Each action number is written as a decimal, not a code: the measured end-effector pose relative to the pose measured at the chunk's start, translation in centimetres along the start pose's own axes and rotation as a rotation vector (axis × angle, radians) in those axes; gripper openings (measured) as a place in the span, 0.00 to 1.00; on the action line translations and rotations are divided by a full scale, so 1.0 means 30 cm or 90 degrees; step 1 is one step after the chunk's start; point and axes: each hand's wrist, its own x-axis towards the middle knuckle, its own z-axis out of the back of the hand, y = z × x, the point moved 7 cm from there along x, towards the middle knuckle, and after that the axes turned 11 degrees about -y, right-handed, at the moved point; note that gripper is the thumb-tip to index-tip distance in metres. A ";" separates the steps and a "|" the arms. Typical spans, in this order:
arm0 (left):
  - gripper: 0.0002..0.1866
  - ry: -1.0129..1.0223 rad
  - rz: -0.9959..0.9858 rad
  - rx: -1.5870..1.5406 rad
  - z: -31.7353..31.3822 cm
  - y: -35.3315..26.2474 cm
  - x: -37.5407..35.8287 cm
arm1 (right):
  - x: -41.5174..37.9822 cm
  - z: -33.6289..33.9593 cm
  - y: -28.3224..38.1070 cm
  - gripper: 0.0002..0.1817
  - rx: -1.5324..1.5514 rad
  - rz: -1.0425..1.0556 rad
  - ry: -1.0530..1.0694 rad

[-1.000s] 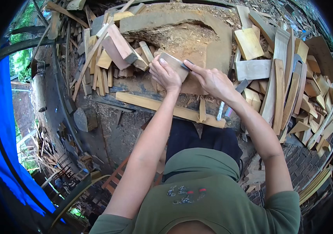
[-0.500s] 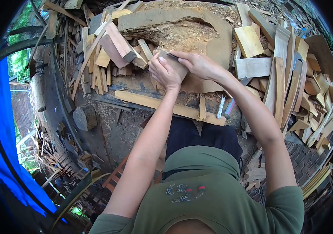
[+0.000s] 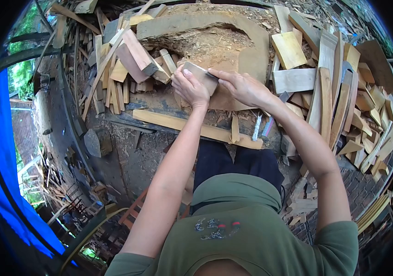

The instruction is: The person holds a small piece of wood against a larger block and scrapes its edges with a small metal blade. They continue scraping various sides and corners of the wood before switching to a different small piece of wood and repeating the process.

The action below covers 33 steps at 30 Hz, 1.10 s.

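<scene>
A small wooden block (image 3: pixel 202 76) is held over the front part of the worn work surface (image 3: pixel 254 60). My left hand (image 3: pixel 191 88) grips its left side, the thumb on its upper face. At the block's right edge, my right hand (image 3: pixel 242 87) is closed around a thin dark piece (image 3: pixel 212 73) that lies against the block; its forefinger points left along it. What exactly the dark piece is cannot be made out. Below the hands, a long wooden strip (image 3: pixel 182 125) lies across the front edge.
Stacked wood pieces (image 3: pixel 136 53) stand left of the hands. Many offcuts and curved slats (image 3: pixel 339 106) are heaped at the right, beside a pale block (image 3: pixel 295 80). A white twisted tube (image 3: pixel 256 127) lies near the strip's right end. A blue tarp (image 3: pixel 3 161) hangs far left.
My right hand has moved slightly right and down along the block's edge, and more of the block's face shows. The whole view has shifted a little. My left hand keeps its grip.
</scene>
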 end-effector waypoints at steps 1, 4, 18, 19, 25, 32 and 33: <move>0.17 -0.001 0.001 0.005 0.003 0.003 0.006 | -0.002 0.005 0.015 0.23 0.026 0.016 -0.030; 0.17 0.010 0.024 0.005 -0.009 0.017 -0.008 | 0.046 -0.043 -0.006 0.23 0.006 0.004 -0.019; 0.18 0.004 0.006 0.009 -0.003 0.001 -0.002 | 0.047 0.005 0.067 0.22 -0.069 0.094 -0.092; 0.18 -0.004 0.011 0.015 0.000 -0.001 -0.003 | 0.019 0.013 0.061 0.22 -0.094 0.071 -0.078; 0.18 0.018 0.049 -0.003 -0.005 0.015 -0.015 | 0.005 0.007 0.046 0.23 -0.163 0.027 -0.028; 0.16 -0.003 0.042 0.023 -0.010 0.020 -0.004 | 0.039 -0.010 0.008 0.22 -0.103 0.070 -0.087; 0.16 -0.003 0.047 0.023 -0.008 0.020 -0.012 | 0.040 0.004 0.026 0.22 -0.114 0.111 -0.112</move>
